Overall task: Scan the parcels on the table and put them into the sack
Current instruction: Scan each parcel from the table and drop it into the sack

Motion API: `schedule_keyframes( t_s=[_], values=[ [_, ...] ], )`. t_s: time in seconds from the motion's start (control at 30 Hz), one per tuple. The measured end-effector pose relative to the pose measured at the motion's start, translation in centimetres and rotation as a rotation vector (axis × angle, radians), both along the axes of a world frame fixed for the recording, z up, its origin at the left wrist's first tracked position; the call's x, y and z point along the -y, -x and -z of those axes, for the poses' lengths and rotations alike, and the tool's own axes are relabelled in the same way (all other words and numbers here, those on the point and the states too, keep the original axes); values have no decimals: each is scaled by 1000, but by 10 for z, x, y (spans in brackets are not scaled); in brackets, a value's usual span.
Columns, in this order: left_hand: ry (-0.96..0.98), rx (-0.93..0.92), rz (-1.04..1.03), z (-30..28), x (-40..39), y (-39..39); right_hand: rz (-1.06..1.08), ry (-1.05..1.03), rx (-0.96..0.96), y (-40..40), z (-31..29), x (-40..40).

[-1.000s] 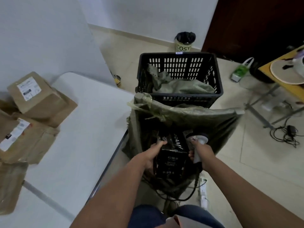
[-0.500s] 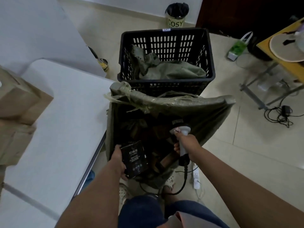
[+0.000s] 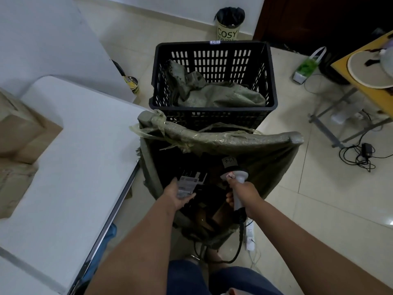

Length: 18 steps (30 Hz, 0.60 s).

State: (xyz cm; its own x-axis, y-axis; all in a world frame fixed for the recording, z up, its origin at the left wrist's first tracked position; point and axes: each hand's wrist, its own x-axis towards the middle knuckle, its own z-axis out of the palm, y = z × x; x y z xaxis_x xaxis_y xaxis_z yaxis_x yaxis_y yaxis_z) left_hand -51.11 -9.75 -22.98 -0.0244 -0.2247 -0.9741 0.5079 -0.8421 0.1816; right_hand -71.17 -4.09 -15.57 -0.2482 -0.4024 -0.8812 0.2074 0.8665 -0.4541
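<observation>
The green woven sack (image 3: 225,142) hangs open in front of me, right of the white table (image 3: 80,158). A black parcel with a white label (image 3: 188,184) lies inside the sack's mouth. Just above it is my left hand (image 3: 177,194), fingers straight and loose, at most touching its near edge. My right hand (image 3: 244,193) grips a white barcode scanner (image 3: 236,177) over the sack's right side, cable trailing down. Brown paper parcels (image 3: 25,130) sit on the table's left edge, partly cut off.
A black slotted crate (image 3: 212,117) holding another green sack stands just behind the open sack. On the floor are a lined bin (image 3: 229,24), a power strip (image 3: 250,235) and cables (image 3: 361,155). A yellow table (image 3: 348,69) stands at right.
My left hand has carried the black parcel from the sack's near left edge deeper into the mouth and loosened its grip. The right hand stays on the scanner. My view has shifted.
</observation>
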Motion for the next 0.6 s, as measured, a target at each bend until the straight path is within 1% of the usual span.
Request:
schedule_keyframes(
  t_s=[0.1, 0.3, 0.43, 0.6],
  values=[
    [21, 64, 119, 4, 2, 7, -2, -5, -5, 5, 1, -1],
    [49, 110, 335, 2, -2, 6, -16, -14, -27, 7, 2, -1],
    [116, 63, 453, -8, -8, -8, -56, 5, -36, -2, 1, 2],
    [185, -29, 550, -26, -16, -49, -180, 53, -51, -35, -14, 14]
  ],
)
